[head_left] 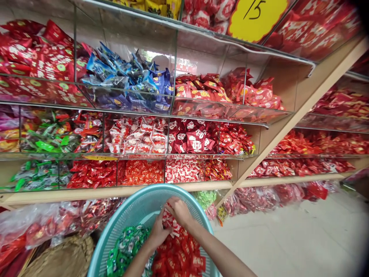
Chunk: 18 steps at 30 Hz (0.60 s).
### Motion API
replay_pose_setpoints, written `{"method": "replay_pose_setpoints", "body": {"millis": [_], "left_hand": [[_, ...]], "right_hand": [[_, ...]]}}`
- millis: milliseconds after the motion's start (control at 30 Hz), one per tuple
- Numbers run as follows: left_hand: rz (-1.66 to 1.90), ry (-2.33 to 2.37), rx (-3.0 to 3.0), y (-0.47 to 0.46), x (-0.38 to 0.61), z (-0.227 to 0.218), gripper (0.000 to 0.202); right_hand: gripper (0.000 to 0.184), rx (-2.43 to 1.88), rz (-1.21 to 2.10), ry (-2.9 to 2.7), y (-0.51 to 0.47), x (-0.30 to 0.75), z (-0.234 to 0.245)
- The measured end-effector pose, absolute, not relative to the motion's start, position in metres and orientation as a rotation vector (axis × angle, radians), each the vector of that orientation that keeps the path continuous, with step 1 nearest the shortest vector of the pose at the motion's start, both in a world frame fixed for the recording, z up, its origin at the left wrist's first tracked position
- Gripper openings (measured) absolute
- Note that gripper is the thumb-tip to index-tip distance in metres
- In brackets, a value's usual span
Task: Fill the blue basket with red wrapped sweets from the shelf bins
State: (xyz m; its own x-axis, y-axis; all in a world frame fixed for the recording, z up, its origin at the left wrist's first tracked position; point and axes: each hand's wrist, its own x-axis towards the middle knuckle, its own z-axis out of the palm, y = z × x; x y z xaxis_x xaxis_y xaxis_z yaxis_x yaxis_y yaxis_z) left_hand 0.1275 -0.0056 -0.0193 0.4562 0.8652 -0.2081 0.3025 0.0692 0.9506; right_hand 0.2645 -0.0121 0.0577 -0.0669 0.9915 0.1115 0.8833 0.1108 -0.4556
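My left hand and my right hand are together inside a teal plastic basket. Both are closed around a bunch of small red-and-white wrapped candies, which shows between them; some fingertips are hidden. Beneath my hands, red wrapped candies fill the basket's right side. Green wrapped candies lie on its left, below and beside my left forearm.
Glass-fronted shelves of wrapped candy rise ahead, with red-and-white candies in a low bin just beyond the basket. A wooden shelf edge runs behind the rim. Bagged candy lines the tiled floor; a woven basket stands left.
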Motion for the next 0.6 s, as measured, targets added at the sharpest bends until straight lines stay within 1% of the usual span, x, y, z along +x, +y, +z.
{"method": "replay_pose_setpoints", "body": {"millis": [100,200,367,500,600], "left_hand": [[0.603,1.093,1.499,-0.005,0.127,-0.018,0.08],[0.572,1.119,1.533,-0.002,0.128,-0.018,0.078],[0.445,1.251,1.578,-0.001,0.134,-0.011,0.082],[0.429,1.35,1.585,-0.003,0.138,-0.008,0.089],[0.437,1.345,1.605,-0.003,0.139,-0.012,0.087]], "right_hand": [[0.026,-1.861,0.329,-2.016,-0.011,0.263,0.061],[0.019,-1.833,0.372,-1.92,-0.012,0.27,0.066],[0.017,-1.759,0.517,-1.743,-0.016,0.285,0.067],[0.024,-1.686,0.578,-1.678,-0.02,0.29,0.059],[0.019,-1.726,0.603,-1.639,-0.022,0.289,0.054]]}}
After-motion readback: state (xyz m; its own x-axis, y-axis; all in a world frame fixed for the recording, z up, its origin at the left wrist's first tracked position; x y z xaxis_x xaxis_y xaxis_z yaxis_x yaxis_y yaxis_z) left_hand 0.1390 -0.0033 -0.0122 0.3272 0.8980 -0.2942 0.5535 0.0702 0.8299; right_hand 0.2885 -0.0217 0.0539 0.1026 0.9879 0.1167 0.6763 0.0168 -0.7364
